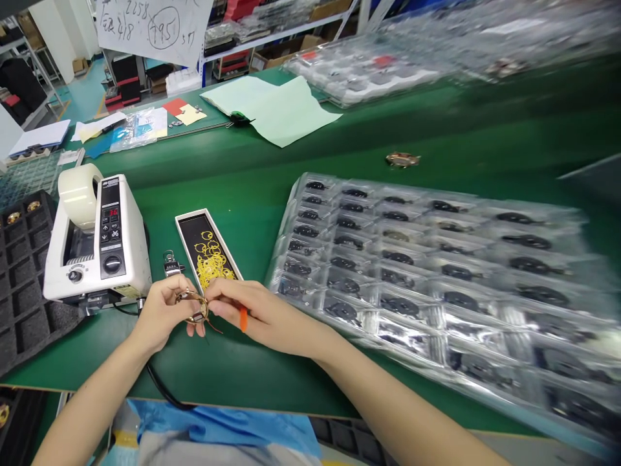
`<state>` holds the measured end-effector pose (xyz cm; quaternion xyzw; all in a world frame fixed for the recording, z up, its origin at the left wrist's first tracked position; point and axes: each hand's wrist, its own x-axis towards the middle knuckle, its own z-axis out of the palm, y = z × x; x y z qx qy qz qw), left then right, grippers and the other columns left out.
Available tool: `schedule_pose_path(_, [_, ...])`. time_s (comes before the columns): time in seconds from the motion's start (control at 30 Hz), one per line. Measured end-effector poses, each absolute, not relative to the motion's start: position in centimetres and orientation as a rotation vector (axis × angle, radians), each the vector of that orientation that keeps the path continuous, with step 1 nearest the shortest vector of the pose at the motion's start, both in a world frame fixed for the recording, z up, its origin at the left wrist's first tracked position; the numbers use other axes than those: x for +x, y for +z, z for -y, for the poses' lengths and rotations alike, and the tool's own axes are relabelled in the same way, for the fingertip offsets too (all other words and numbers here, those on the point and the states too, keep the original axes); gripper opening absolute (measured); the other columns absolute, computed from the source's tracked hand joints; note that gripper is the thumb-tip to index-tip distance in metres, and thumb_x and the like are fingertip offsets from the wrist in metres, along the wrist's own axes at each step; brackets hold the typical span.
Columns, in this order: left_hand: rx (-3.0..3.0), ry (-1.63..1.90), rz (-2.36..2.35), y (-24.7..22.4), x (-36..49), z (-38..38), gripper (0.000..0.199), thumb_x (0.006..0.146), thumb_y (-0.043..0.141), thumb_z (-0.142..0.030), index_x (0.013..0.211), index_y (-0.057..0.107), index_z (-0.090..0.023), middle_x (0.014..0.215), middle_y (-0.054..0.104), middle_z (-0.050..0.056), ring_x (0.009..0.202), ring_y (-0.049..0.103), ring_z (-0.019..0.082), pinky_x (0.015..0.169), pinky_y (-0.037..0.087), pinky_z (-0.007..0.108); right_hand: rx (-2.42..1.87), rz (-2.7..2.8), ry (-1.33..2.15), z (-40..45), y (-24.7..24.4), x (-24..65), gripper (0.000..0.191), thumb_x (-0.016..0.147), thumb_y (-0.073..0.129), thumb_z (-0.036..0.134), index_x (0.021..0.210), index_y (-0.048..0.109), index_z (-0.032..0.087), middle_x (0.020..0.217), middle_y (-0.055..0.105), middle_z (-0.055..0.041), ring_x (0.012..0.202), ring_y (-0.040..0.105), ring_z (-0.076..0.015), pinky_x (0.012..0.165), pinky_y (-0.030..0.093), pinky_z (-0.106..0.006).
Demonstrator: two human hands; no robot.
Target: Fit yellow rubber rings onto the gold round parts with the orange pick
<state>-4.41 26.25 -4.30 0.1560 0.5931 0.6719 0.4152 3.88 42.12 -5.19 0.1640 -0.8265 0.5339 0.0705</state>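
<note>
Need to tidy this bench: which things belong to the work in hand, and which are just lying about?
Job: left hand, right hand, gold-coloured ring, orange piece, yellow loops.
Lying about: tape dispenser, blister trays, pale green sheet, black foam tray.

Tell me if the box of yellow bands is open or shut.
Open: the box has no lid on it, and the yellow bands lie uncovered on its black lining.
</note>
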Motion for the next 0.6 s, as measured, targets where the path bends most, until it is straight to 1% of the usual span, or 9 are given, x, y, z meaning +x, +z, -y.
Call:
schedule_pose_path(0.1, [0.414,1.634,-1.474,-4.36,-4.43,-26.31,0.021,0.061,0.066,-0.019,0.056,0.046,-0.017,0.049,0.053,-0.006,0.035,0.055,0.008,0.031,0.030,0.014,0.533,2.530,1.626,-42.13,-5.22,3.95,0.026,0.100,0.037,0.028,0.076,0.045,0.020,0.068,0.052,0.0030,0.059,0.045,-0.0101,0.057,0.036,-0.023])
schedule_pose_path(0.2, [0.430,1.581,-1.504,-4.47,-4.39,-26.39,0.021,0.059,0.063,-0.016,0.053,0.043,-0.017,0.047,0.049,-0.008,0.032,0.052,0.006,0.031,0.024,0.013,0.562,2.539,1.598,-41.88,-5.43,3.94,0.032,0.099,0.035,0.030,0.069,0.037,0.021,0.063,0.042,0.0046,0.056,0.038,-0.0099,0.054,0.032,-0.023])
schedule_pose_path(0.27, [0.428,1.559,-1.524,-4.53,-4.36,-26.42,0.021,0.059,0.063,-0.016,0.053,0.043,-0.018,0.045,0.047,-0.008,0.031,0.051,0.006,0.031,0.023,0.013,0.556,2.513,1.620,-41.54,-5.62,3.89,0.037,0.100,0.032,0.034,0.065,0.031,0.022,0.060,0.036,0.0055,0.054,0.033,-0.0098,0.052,0.030,-0.023])
schedule_pose_path(0.33, [0.426,1.560,-1.529,-4.53,-4.39,-26.40,0.023,0.059,0.065,-0.018,0.053,0.043,-0.018,0.044,0.047,-0.008,0.031,0.050,0.006,0.031,0.023,0.014,0.526,2.488,1.683,-41.29,-5.71,3.84,0.040,0.101,0.029,0.038,0.064,0.030,0.022,0.058,0.032,0.0059,0.052,0.032,-0.0098,0.052,0.029,-0.024])
schedule_pose_path(0.4, [0.427,1.591,-1.544,-4.45,-4.48,-26.33,0.025,0.061,0.069,-0.022,0.054,0.045,-0.017,0.047,0.050,-0.007,0.032,0.048,0.006,0.031,0.023,0.015,0.456,2.479,1.741,-41.28,-5.60,3.82,0.042,0.101,0.027,0.042,0.065,0.034,0.022,0.058,0.034,0.0056,0.053,0.035,-0.0100,0.053,0.030,-0.024])
schedule_pose_path(0.5, [0.426,1.656,-1.591,-4.28,-4.66,-26.16,0.026,0.063,0.076,-0.027,0.060,0.054,-0.015,0.050,0.053,-0.005,0.036,0.046,0.004,0.035,0.027,0.016,0.375,2.488,1.732,-41.70,-5.24,3.88,0.040,0.101,0.028,0.045,0.073,0.043,0.021,0.062,0.042,0.0046,0.056,0.040,-0.0105,0.054,0.033,-0.024])
schedule_pose_path(0.6, [0.431,1.681,-1.635,-4.23,-4.78,-26.07,0.029,0.066,0.079,-0.036,0.067,0.061,-0.013,0.051,0.055,-0.003,0.041,0.046,0.005,0.039,0.032,0.017,0.358,2.513,1.658,-42.06,-5.17,3.96,0.037,0.101,0.028,0.046,0.078,0.044,0.021,0.066,0.046,0.0036,0.058,0.042,-0.0110,0.055,0.035,-0.024])
